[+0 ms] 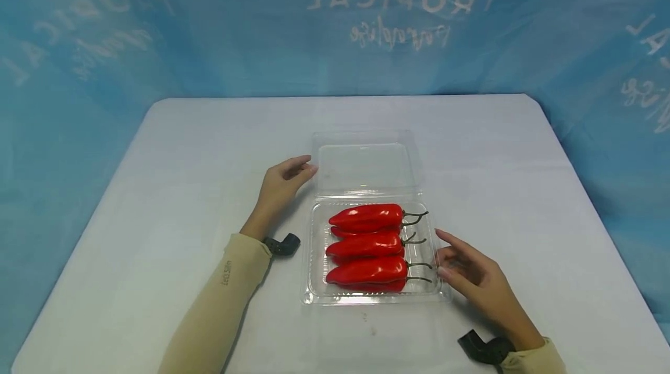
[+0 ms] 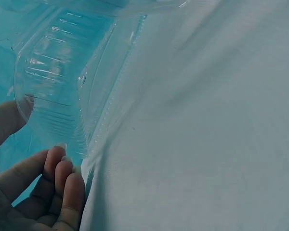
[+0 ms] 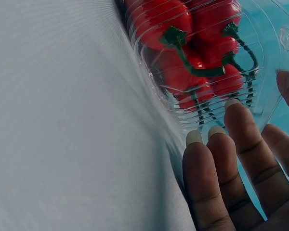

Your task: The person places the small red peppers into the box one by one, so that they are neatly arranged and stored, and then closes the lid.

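Note:
A clear plastic clamshell box stands on the white table, its lid folded back away from me. Several red chili peppers with green stems lie in the base, stems toward the right. At the lid's left edge is my left hand, fingers loosely bent, thumb apart from them. In the left wrist view the thumb tip meets the lid's rim and the fingertips are close by its ribbed wall. My right hand is beside the base's right wall, fingertips at or against the plastic. Whether they press it, I cannot tell.
The white table has rounded far corners. Blue cloth with mirrored lettering hangs around its back and sides. A black wrist camera sits on the left wrist, and another black camera is on the right.

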The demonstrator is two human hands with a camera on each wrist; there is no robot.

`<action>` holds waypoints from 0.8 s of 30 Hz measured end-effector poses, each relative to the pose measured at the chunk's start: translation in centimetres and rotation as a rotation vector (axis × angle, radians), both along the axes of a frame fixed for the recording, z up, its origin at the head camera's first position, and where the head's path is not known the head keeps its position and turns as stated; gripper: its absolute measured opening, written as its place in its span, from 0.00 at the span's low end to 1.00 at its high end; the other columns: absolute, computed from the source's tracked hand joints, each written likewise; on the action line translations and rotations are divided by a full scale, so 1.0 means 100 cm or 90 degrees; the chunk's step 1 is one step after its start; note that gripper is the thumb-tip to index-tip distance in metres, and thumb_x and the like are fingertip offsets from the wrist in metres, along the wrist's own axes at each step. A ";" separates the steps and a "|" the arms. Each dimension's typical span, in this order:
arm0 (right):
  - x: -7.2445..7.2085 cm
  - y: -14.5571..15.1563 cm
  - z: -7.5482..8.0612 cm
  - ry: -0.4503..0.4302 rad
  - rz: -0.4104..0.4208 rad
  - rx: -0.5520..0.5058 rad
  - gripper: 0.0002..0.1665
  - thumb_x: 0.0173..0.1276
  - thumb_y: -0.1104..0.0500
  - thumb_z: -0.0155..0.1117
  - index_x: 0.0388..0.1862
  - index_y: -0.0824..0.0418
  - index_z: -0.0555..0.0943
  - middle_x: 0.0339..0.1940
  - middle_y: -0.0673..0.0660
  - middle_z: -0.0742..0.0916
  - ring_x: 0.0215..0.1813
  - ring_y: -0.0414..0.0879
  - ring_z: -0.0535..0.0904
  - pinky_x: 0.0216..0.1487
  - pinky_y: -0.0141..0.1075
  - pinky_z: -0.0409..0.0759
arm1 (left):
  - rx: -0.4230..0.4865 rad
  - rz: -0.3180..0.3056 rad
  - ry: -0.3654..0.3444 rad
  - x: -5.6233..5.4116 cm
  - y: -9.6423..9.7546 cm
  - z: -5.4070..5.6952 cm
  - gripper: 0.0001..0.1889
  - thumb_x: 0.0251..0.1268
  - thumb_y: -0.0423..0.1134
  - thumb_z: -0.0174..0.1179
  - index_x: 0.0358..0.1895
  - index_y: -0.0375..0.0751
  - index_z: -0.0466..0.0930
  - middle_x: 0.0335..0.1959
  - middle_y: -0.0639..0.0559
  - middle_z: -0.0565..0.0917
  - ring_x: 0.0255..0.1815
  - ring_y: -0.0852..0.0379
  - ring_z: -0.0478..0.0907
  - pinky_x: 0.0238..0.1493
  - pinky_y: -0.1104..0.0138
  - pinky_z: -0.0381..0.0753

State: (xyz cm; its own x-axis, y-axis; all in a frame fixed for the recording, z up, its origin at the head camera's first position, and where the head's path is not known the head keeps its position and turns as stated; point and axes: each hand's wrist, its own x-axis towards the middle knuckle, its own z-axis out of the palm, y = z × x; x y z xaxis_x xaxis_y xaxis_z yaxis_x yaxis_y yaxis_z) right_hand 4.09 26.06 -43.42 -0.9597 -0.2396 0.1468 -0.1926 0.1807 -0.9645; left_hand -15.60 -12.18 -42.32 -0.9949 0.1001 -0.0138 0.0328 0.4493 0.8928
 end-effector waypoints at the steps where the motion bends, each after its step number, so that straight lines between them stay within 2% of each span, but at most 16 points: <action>1: 0.000 0.001 0.001 -0.001 -0.001 -0.001 0.40 0.67 0.77 0.65 0.77 0.64 0.67 0.49 0.63 0.84 0.51 0.45 0.83 0.52 0.32 0.83 | -0.003 0.002 0.003 0.001 0.002 0.000 0.31 0.66 0.63 0.65 0.66 0.49 0.81 0.52 0.52 0.84 0.61 0.52 0.79 0.67 0.53 0.75; 7: -0.002 0.003 0.001 0.007 0.002 0.006 0.40 0.67 0.77 0.64 0.77 0.64 0.67 0.49 0.64 0.84 0.50 0.44 0.82 0.51 0.32 0.83 | -0.001 0.019 0.000 0.002 0.006 0.002 0.27 0.67 0.59 0.66 0.62 0.48 0.83 0.50 0.52 0.85 0.59 0.53 0.79 0.65 0.54 0.76; 10: -0.003 0.003 -0.001 0.014 0.003 0.007 0.40 0.67 0.77 0.64 0.77 0.65 0.67 0.48 0.66 0.84 0.49 0.43 0.83 0.51 0.31 0.83 | 0.005 0.017 0.023 0.001 0.006 0.005 0.25 0.68 0.57 0.67 0.62 0.48 0.83 0.49 0.53 0.85 0.58 0.54 0.80 0.64 0.57 0.77; 13: -0.005 0.003 -0.003 0.015 0.006 0.007 0.39 0.68 0.76 0.64 0.77 0.64 0.67 0.48 0.66 0.84 0.49 0.43 0.83 0.51 0.31 0.83 | 0.034 0.016 0.095 0.001 0.007 0.011 0.23 0.67 0.50 0.69 0.62 0.45 0.83 0.47 0.51 0.85 0.55 0.55 0.81 0.62 0.60 0.79; 16: -0.008 0.001 -0.004 0.017 0.009 0.006 0.39 0.68 0.76 0.64 0.77 0.64 0.67 0.48 0.65 0.84 0.49 0.43 0.83 0.51 0.31 0.83 | 0.070 0.006 0.199 0.004 0.006 0.024 0.21 0.66 0.42 0.71 0.60 0.43 0.84 0.47 0.50 0.85 0.52 0.55 0.82 0.61 0.64 0.80; 18: -0.009 -0.001 -0.005 0.020 0.011 0.006 0.40 0.68 0.76 0.65 0.77 0.64 0.67 0.48 0.65 0.84 0.49 0.43 0.83 0.51 0.31 0.83 | 0.082 -0.007 0.261 0.011 0.005 0.034 0.20 0.66 0.39 0.71 0.60 0.43 0.84 0.47 0.49 0.85 0.51 0.55 0.82 0.61 0.65 0.80; 20: -0.011 -0.003 -0.005 0.022 0.014 0.006 0.40 0.68 0.76 0.65 0.77 0.63 0.66 0.48 0.65 0.84 0.49 0.44 0.83 0.50 0.31 0.84 | 0.096 -0.022 0.306 0.023 0.002 0.042 0.19 0.67 0.36 0.70 0.60 0.43 0.84 0.49 0.49 0.85 0.51 0.55 0.81 0.62 0.65 0.79; 24: -0.014 -0.004 -0.006 0.020 0.023 0.006 0.40 0.69 0.75 0.64 0.78 0.62 0.66 0.49 0.65 0.84 0.50 0.45 0.83 0.51 0.31 0.83 | 0.135 -0.050 0.346 0.053 -0.007 0.051 0.15 0.72 0.30 0.62 0.59 0.38 0.84 0.53 0.47 0.85 0.55 0.53 0.82 0.62 0.64 0.79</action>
